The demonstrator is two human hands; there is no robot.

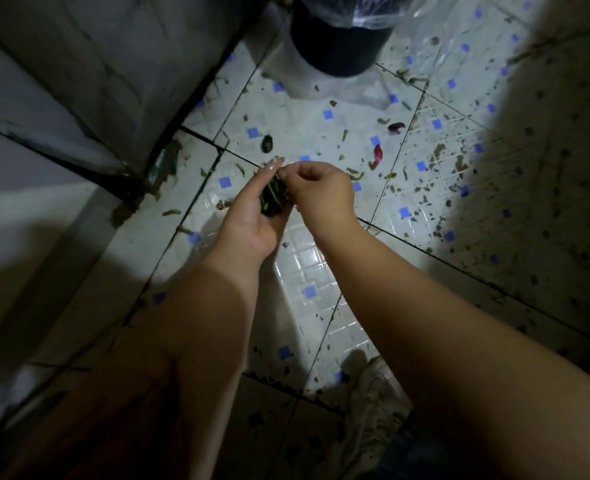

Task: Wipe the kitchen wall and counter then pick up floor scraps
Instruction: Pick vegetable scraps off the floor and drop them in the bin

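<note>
White floor tiles [321, 271] lie littered with green and red scraps [377, 155]. My left hand [252, 216] cups a pile of green scraps [271, 202] as a tray, while my right hand [317, 188] pinches another piece onto it. Nearby stands the lined bin [338, 39].

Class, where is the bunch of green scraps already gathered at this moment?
In the head view, the green scraps lie in the cupped left hand at centre frame, with the right hand touching them from the right, above the tiled floor.
</note>
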